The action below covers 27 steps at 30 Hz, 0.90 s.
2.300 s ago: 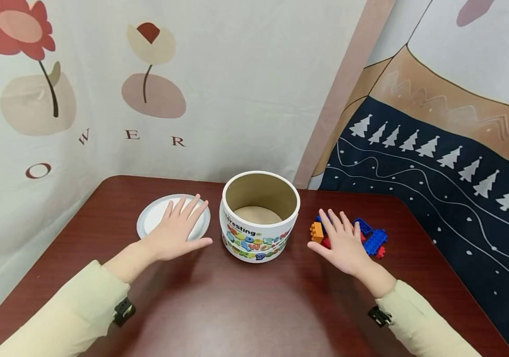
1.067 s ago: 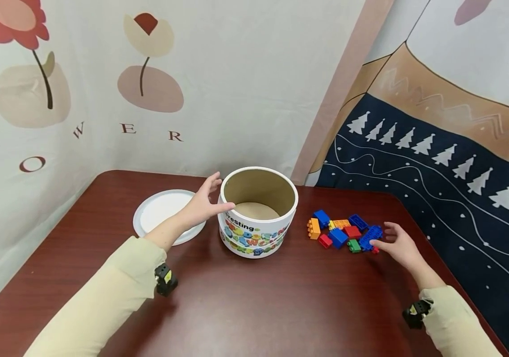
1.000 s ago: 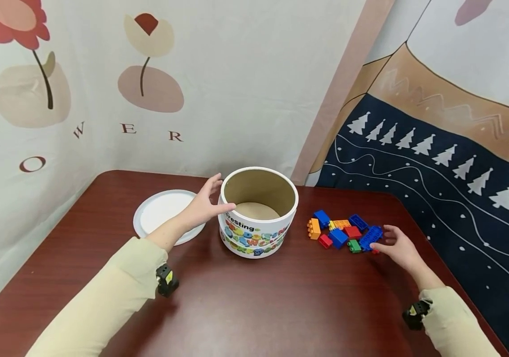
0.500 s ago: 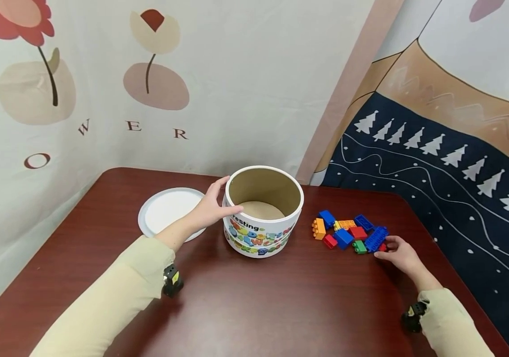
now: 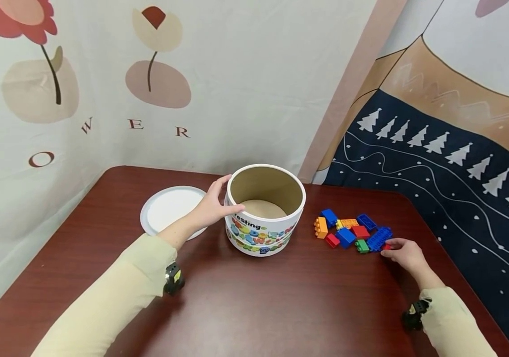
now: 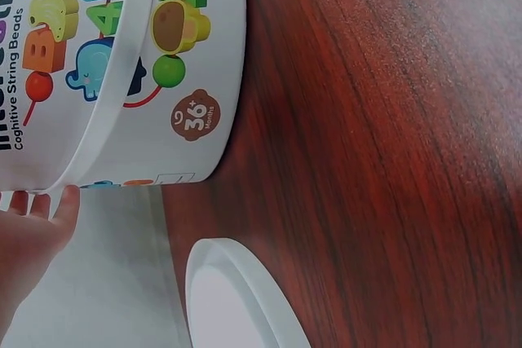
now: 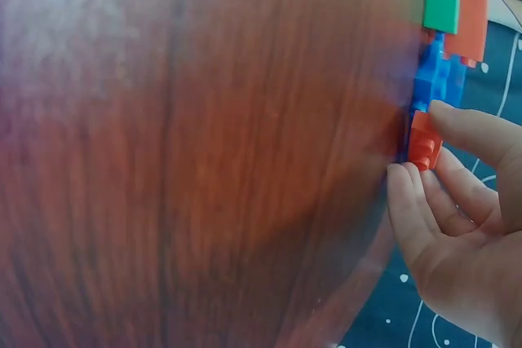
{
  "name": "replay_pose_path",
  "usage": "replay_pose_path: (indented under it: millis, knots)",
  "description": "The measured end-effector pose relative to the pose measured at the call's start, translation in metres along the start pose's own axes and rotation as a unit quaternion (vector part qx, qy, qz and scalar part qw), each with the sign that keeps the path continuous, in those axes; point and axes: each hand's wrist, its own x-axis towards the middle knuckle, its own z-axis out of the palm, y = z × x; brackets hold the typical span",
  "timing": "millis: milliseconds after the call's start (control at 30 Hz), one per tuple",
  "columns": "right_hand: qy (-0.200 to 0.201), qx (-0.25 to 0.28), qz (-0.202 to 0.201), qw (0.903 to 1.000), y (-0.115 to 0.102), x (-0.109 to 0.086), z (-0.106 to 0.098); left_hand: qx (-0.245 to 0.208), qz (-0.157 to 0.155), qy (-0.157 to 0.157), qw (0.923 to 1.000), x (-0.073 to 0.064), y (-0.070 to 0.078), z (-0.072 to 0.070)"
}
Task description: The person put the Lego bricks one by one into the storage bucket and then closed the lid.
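A white bucket [image 5: 260, 240] with colourful printed letters and animals stands upright, its mouth uncovered and only its pale bottom seen inside. My left hand [image 5: 211, 206] holds its left side, thumb along the front near the rim and fingers toward the back; the left wrist view has fingertips [image 6: 67, 201] right against the wall. On the right lies a group of building blocks, several of them blue, red, orange and green. At its right end my right hand [image 5: 408, 254] pinches a small red block [image 7: 424, 143] between thumb and fingers, close beside a long blue block [image 5: 379, 239].
A round white lid [image 5: 171, 208] lies flat left of the bucket, partly behind my left forearm. The dark reddish table [image 5: 299, 302] ends at the back against a pale printed curtain [image 5: 245, 99]; a navy tree-patterned cloth [image 5: 459, 198] hangs beyond its right edge.
My left hand has gone from above the lid to the bucket's side. My right hand has moved from over the blocks to their right end and closed on the small red block.
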Motion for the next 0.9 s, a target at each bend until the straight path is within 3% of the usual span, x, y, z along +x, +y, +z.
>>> replay_pose_path:
  millis: [300,533,900]
  knots:
    - [-0.030,0.145,0.020,0.9887,-0.006,-0.004,-0.008,-0.004,-0.004,-0.005,1.0000,0.000,0.001,-0.001]
    - [-0.033,0.188,0.016,0.9815,-0.026,-0.002,-0.012,0.001,-0.005,-0.004,1.0000,-0.001,0.003,-0.001]
    - [-0.049,0.227,-0.033,0.9722,-0.080,-0.001,-0.011,0.003,-0.007,-0.005,1.0000,0.000,0.002,-0.001]
